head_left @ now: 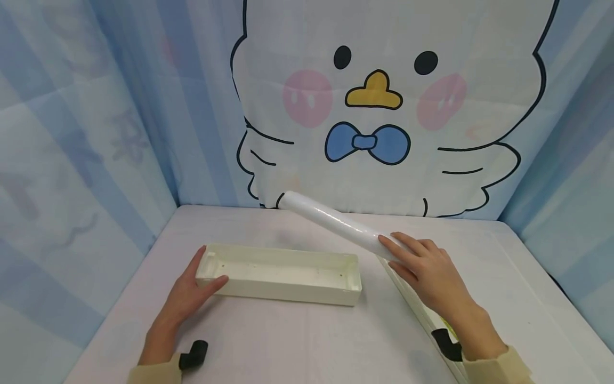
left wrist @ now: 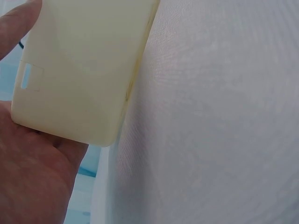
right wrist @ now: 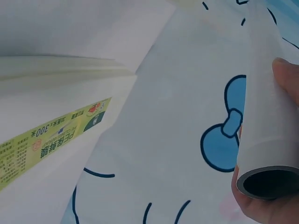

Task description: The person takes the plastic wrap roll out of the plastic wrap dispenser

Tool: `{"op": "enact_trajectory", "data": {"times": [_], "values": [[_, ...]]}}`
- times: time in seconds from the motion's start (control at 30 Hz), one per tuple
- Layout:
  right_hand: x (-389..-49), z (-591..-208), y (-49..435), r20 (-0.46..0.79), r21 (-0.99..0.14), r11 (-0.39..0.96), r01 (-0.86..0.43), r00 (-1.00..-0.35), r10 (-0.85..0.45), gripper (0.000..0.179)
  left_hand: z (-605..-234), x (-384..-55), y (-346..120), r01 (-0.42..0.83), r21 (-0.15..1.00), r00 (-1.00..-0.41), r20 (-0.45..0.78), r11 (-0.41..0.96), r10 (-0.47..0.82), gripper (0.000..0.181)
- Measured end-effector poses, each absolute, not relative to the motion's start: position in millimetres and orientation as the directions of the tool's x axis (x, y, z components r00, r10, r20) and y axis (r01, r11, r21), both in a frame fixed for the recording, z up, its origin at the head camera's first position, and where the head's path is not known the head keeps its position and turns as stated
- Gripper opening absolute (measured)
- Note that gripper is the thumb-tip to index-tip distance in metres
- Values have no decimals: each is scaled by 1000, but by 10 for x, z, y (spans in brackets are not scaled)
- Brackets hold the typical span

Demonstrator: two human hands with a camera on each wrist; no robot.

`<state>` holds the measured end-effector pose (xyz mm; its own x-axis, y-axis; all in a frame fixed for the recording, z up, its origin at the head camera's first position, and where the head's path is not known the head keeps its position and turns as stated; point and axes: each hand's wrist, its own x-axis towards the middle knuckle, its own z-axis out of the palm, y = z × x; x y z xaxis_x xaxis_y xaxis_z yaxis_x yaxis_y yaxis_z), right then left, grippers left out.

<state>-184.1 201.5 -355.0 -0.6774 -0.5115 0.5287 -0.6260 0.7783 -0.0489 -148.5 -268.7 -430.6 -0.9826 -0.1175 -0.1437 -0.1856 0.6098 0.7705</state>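
At the left end of a long cream plastic box (head_left: 288, 292), my left hand (head_left: 184, 298) grips it, thumb over the front wall and fingers behind. The box's open hollow faces up in the head view. The left wrist view shows its end wall (left wrist: 79, 70) with a small slot. My right hand (head_left: 436, 272) holds a roll of cling film (head_left: 331, 220) by its right end, raised and slanting to the left. A dark hollow core (right wrist: 271, 183) shows at the near end. Below that hand lies a long off-white plastic piece (head_left: 408, 293), partly hidden by hand and wrist.
A yellow-green printed label (right wrist: 60, 135) is on the off-white piece. White cloth covers the table (head_left: 297, 341). Behind it hangs a curtain (head_left: 374, 181) with a cartoon bird; blue patterned curtains (head_left: 72, 160) stand at both sides.
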Motion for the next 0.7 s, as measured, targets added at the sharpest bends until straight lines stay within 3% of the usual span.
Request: {"op": "enact_trajectory", "data": {"times": [0.7], "values": [[-1654, -3687, 2339, 473, -60, 863, -502, -775, -419, 59, -4314, -1495, -2690, -191, 765, -982, -150, 616, -118, 105]]}}
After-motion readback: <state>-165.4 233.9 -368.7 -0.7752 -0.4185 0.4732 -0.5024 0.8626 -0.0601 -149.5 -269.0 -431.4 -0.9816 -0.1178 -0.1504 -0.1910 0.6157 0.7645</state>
